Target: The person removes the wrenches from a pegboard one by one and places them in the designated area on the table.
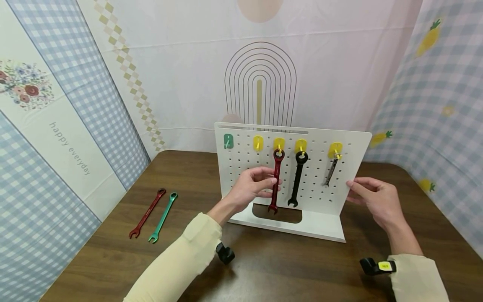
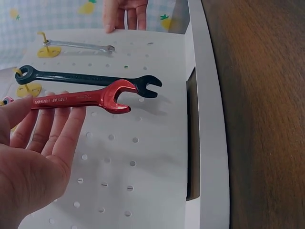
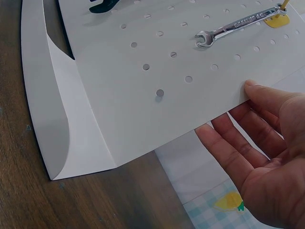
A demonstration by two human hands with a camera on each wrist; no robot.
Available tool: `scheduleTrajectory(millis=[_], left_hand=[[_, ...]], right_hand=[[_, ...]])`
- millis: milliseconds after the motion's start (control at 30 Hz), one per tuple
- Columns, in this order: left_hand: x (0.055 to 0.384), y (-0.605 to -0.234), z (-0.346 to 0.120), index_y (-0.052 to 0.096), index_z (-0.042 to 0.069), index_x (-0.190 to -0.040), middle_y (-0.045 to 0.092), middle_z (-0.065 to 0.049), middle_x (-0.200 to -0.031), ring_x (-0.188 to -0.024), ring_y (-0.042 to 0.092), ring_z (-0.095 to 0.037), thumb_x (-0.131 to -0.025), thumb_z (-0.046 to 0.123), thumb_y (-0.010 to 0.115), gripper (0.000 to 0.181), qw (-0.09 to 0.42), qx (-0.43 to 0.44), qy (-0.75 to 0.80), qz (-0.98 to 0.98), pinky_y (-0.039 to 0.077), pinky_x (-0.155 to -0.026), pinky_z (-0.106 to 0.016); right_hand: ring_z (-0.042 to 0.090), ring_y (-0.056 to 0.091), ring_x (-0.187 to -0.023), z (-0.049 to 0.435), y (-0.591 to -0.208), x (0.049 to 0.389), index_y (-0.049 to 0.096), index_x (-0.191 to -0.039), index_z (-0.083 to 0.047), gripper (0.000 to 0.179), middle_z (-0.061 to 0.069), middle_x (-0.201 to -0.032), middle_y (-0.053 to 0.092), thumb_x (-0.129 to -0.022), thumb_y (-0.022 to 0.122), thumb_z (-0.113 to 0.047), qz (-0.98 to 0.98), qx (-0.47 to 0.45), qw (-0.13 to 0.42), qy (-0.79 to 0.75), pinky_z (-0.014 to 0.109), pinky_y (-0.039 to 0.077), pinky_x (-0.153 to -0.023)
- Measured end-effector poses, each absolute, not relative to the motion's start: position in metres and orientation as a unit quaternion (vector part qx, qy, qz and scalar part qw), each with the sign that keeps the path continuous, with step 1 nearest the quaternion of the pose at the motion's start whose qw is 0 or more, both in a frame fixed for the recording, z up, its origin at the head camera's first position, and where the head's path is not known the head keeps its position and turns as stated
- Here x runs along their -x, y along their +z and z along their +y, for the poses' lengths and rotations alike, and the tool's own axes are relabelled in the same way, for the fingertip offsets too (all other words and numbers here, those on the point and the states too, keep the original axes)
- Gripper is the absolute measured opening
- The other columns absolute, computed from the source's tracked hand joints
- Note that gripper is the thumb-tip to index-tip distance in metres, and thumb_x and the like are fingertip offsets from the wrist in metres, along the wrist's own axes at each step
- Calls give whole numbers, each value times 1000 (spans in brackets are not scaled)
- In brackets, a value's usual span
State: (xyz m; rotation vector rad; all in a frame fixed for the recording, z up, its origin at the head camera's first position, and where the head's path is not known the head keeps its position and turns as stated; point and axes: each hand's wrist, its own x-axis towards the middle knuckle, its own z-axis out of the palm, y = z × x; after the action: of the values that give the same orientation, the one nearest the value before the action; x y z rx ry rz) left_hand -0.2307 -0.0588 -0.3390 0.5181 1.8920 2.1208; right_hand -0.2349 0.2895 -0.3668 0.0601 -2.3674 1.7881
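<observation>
My left hand [image 1: 252, 184] pinches a red combination wrench [image 1: 276, 180] between thumb and fingers. Its ring end is at a yellow hook [image 1: 279, 144] on the white pegboard [image 1: 245, 167], and the open jaw points down. In the left wrist view the red wrench [image 2: 81, 98] lies across the fingers, the thumb on top. A black wrench [image 1: 298, 178] hangs from the hook beside it. Farther right hangs a small silver wrench [image 1: 331, 171]. My right hand [image 1: 377, 199] grips the board's right edge, thumb on the front face and fingers behind, as the right wrist view shows.
On the wooden table [image 1: 113, 260] to the left lie another red wrench [image 1: 148, 213] and a green wrench [image 1: 163, 217]. A green hook [image 1: 228, 141] and a yellow hook [image 1: 258, 143] on the board hold nothing. Patterned cloth [image 1: 181, 84] stands behind and at both sides.
</observation>
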Motion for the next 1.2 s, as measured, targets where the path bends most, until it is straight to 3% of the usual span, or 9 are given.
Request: scheduleTrajectory(millis=[467,1200], left_hand=[[228,-338,-57,65,6,-112,69,-14,-104,-90,70,-28,-90,12,66,23,111,-147,735,653,58,-76,-43],[223,-335,-59,63,5,-116,68,-16,-104,-89,70,-28,-90,13,66,28,107,-163,731,654,58,-73,-45]], right_hand=[[12,71,-77,290,-368,236,65,-112,3,41,-8,-90,69,-84,73,-26,-791,-21,86,605,32,59,-66],[13,71,-76,290,-368,235,66,-109,3,38,-7,-89,70,-84,74,-24,-778,-29,86,622,32,59,-65]])
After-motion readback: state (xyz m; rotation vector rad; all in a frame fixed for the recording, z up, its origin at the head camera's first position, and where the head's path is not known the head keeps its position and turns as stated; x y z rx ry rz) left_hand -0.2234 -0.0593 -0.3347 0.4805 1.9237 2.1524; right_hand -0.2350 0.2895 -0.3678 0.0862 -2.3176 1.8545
